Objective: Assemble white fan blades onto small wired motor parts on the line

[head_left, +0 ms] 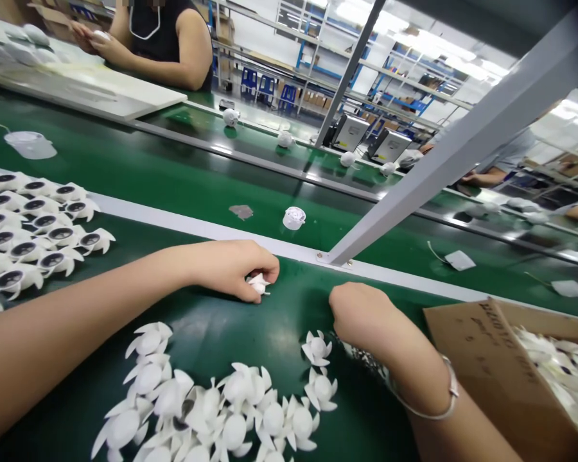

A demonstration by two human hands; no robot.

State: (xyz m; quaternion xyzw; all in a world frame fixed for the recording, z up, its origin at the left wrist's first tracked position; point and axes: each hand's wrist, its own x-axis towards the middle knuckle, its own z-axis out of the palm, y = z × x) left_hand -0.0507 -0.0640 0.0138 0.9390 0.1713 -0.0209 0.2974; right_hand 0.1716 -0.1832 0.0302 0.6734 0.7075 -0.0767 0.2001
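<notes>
My left hand (236, 266) is closed round a small white fan impeller (259, 283), held just above the green work surface (289, 321). Over on the right, my right hand (361, 314) is curled with its fingers turned down and hidden. A pile of small metallic parts (366, 359) lies partly under that hand and wrist. Between my arms, loose white fan impellers (234, 430) with curved blades lie on the surface, most of them dome up. Several rows of impellers with dark round centres (24, 247) stand at the far left.
An open cardboard box (481, 359) of white parts stands at the right. A slanting grey post (443, 141) rises from the rail. Beyond it, a green conveyor (173, 173) carries a white round housing (294, 218) and other white parts. A co-worker (168, 45) sits across the line.
</notes>
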